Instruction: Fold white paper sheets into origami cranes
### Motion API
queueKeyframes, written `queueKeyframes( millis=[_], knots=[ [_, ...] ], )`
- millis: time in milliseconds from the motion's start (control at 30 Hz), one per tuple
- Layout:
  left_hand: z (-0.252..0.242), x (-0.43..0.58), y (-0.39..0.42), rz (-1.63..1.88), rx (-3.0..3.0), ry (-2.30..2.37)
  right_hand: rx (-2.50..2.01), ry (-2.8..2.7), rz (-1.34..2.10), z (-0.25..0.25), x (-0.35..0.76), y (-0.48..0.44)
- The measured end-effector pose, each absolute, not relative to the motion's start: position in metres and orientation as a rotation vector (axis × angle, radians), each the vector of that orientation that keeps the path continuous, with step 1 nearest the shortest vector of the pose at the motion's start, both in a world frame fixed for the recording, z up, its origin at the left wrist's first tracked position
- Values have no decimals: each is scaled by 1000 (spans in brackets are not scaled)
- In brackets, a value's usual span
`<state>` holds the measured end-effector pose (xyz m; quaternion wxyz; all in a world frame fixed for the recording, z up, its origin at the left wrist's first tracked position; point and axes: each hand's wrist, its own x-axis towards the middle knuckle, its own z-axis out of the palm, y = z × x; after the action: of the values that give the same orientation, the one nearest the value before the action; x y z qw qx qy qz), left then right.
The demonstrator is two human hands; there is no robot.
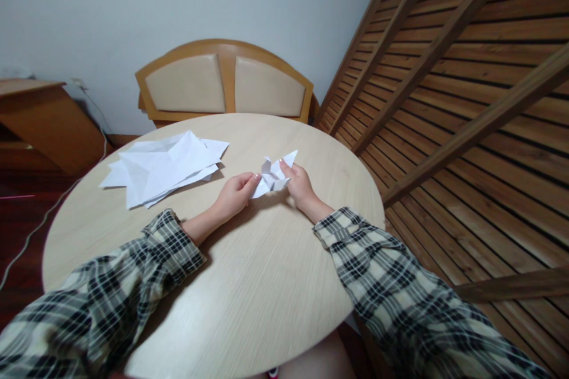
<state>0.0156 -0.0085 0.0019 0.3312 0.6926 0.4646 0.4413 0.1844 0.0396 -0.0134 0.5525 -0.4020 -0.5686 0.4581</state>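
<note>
A small piece of folded white paper (272,180), with several pointed flaps sticking out, is held between my two hands over the round table (240,284). My left hand (235,194) pinches its left end, thumb on top. On the other side, my right hand (301,185) grips the right end, its thumb pressed on the upper face. The fingers beneath the paper are mostly hidden. To the left of my left hand lies a loose pile of creased white paper sheets (166,163).
A wooden headboard with two cream panels (184,84) stands behind the table against the wall. Slatted wooden boards (444,100) lean along the right. At the far left are a wooden cabinet (48,124) and a white cable (38,228) on the floor.
</note>
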Motion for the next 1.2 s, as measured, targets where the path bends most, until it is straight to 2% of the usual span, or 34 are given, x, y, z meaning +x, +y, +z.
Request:
queueKeyframes(
  millis=[900,1200],
  knots=[
    [-4,17,-6,1302,1815,1244,-1084,-1254,915,-20,183,42],
    [2,17,-7,1209,1799,1241,-1008,-1258,978,-21,187,46]
  ],
)
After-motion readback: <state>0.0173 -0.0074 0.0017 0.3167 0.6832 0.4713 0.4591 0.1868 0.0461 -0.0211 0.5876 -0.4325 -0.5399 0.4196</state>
